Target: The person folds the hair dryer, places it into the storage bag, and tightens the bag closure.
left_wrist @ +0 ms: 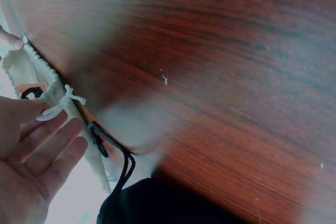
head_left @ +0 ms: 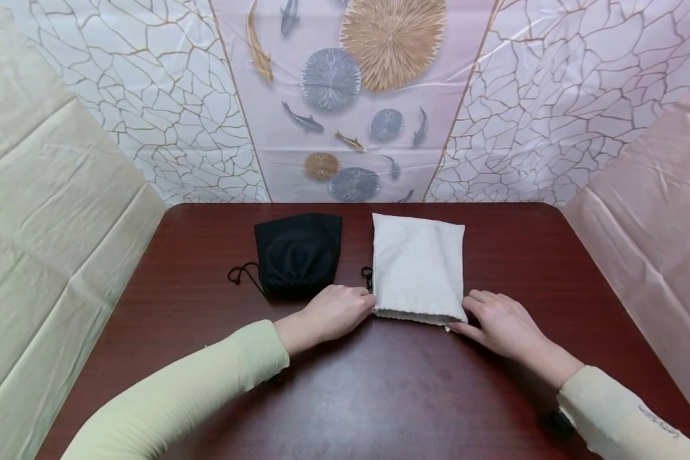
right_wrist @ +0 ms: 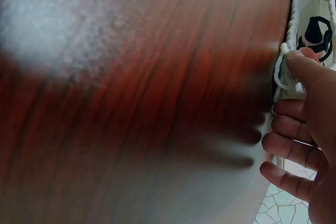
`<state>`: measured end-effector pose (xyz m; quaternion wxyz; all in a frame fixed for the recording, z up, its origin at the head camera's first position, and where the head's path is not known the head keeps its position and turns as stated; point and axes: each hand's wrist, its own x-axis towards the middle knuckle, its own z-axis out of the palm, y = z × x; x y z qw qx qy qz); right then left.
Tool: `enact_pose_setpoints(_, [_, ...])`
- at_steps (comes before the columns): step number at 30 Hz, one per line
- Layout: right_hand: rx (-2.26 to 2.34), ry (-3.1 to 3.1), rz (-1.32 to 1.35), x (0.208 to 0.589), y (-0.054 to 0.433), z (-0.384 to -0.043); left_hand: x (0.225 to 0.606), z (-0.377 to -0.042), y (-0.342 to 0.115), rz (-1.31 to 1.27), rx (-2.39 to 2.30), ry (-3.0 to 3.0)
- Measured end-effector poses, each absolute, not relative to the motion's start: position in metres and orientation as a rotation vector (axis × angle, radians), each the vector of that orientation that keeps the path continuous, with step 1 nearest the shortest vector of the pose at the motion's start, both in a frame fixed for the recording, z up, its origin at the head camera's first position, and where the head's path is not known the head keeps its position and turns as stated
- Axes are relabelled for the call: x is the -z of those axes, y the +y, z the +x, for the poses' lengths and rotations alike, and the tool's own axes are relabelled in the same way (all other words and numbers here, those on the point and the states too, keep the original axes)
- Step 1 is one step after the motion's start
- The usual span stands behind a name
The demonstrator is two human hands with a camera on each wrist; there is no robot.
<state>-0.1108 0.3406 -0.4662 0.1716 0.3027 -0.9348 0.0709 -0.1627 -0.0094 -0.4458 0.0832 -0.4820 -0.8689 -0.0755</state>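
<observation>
A white cloth drawstring bag (head_left: 418, 265) lies on the table with its gathered mouth toward me, slightly parted. My left hand (head_left: 340, 312) pinches the left corner of that mouth, beside a knotted white cord (left_wrist: 67, 97). At the opposite corner, my right hand (head_left: 503, 322) pinches the edge between thumb and index finger, the other fingers spread apart in the right wrist view. Through the opening, a black object with a looped strap (right_wrist: 315, 31) shows inside the bag; most of it is hidden by the cloth.
A black drawstring pouch (head_left: 301, 252) rests left of the white bag, its black cord (head_left: 243, 273) trailing on the dark red wooden table (head_left: 356, 396). Pale cloth sheets (head_left: 52, 191) hang on both sides, and a patterned sheet (head_left: 178, 96) stands behind the table.
</observation>
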Motion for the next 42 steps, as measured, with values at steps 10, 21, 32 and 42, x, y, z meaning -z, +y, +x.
enact_pose_setpoints(10, [-0.348, -2.749, 0.905, 0.463, 0.354, -0.107, 0.443, -0.161, -0.007, -1.472, 0.208, -2.616])
enact_pose_setpoints(21, [-0.386, -2.642, 1.003, 0.464, 0.371, -0.098, 0.44, -0.164, -0.01, -1.482, 0.236, -2.606])
enact_pose_setpoints(32, [-0.541, -2.668, 0.936, 0.432, 0.378, -0.099, 0.423, -0.171, -0.017, -1.45, 0.284, -2.567])
enact_pose_setpoints(42, [-1.106, -2.805, 0.558, 0.43, 0.37, -0.106, 0.42, -0.174, -0.022, -1.425, 0.306, -2.58])
